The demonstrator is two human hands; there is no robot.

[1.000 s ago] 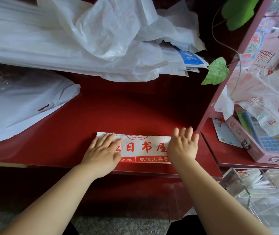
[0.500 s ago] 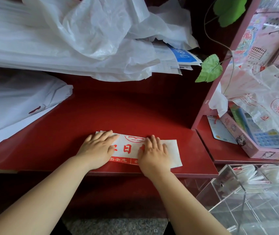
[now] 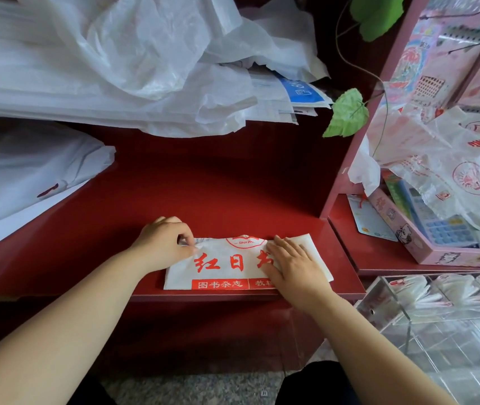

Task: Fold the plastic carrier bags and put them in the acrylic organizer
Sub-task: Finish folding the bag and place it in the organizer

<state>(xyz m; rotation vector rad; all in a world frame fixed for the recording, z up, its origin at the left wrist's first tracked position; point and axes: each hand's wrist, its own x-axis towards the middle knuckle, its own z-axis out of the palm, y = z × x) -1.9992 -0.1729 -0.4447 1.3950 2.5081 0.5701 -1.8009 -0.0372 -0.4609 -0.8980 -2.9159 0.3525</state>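
A white carrier bag with red print (image 3: 227, 264), folded into a flat strip, lies near the front edge of the red shelf (image 3: 233, 188). My left hand (image 3: 164, 242) pinches the strip's upper left corner between thumb and curled fingers. My right hand (image 3: 294, 266) lies flat, fingers straight, pressing down the strip's right part. The clear acrylic organizer (image 3: 437, 325) stands at the lower right, with several folded bags (image 3: 417, 290) in its back compartments.
A heap of loose white bags (image 3: 133, 62) fills the back of the shelf, and another white bag (image 3: 25, 171) lies at the left. On the lower right shelf sit a pink box with a calculator (image 3: 443, 232) and crumpled printed bags (image 3: 452, 165). A green leaf (image 3: 348, 112) hangs nearby.
My left hand has slid left off the print and now pinches the strip's corner. My right hand moved left along the strip a second ago and now presses its right part.
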